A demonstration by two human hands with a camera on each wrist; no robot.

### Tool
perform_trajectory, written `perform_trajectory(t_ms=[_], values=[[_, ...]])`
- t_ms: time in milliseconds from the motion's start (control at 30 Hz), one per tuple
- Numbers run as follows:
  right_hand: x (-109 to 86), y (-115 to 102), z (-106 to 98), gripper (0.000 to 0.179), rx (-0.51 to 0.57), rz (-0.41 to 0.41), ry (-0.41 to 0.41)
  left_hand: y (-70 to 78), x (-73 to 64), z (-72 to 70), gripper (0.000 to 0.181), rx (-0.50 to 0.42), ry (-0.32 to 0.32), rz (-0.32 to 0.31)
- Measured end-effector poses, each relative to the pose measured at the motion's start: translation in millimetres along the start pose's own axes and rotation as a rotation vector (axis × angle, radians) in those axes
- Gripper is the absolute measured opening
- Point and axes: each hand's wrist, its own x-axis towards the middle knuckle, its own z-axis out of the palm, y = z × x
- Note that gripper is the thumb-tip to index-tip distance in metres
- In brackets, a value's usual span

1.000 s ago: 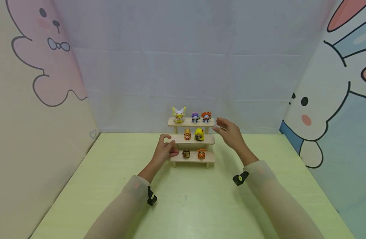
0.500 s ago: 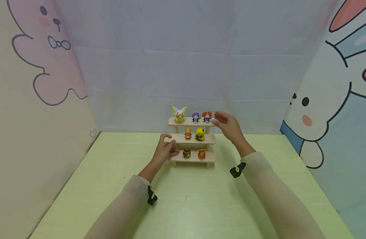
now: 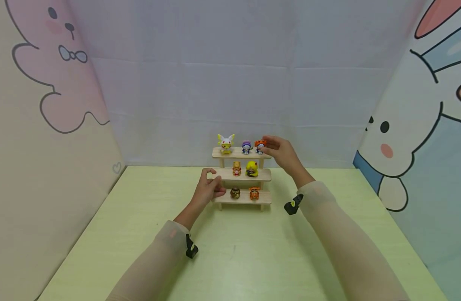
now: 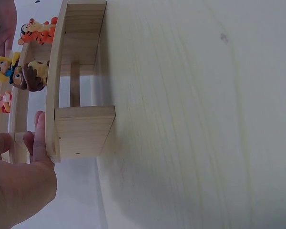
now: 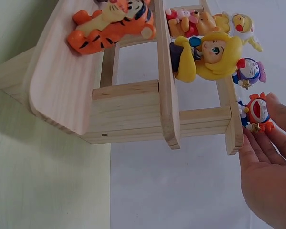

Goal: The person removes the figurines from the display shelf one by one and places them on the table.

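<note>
In the head view, my left hand (image 3: 209, 189) grips the left end of a three-tier wooden display stand (image 3: 241, 174), thumb and fingers at the board ends. The left wrist view shows fingers (image 4: 39, 138) tucked behind the lowest board. My right hand (image 3: 285, 154) is at the top tier's right end, its fingers spread loosely about a small figurine with an orange hood (image 5: 257, 112), which stands on that board. Beside this one is a purple-capped figurine (image 5: 250, 70). Further left stands a white-and-yellow eared figurine (image 3: 226, 144).
On the middle tier are a bear figurine (image 3: 236, 169) and a yellow-haired figurine (image 3: 252, 169). The lowest tier bears an owl figurine (image 3: 235, 192) and a tiger figurine (image 3: 254, 193). A white cloth backdrop (image 3: 200, 92) rises behind the pale green table (image 3: 230, 259).
My right hand has moved left and up, from beside the stand to the orange-hooded figurine on the top tier. The left hand keeps its place on the stand.
</note>
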Motion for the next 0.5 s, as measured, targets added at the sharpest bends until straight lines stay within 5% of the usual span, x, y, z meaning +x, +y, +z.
perform_trajectory(t_ms=[500], values=[[6.6,-1.0,4.6,0.050,-0.014,0.050,0.027,-2.9,3.7,-1.1,0.028,-0.014,-0.006,-0.004]])
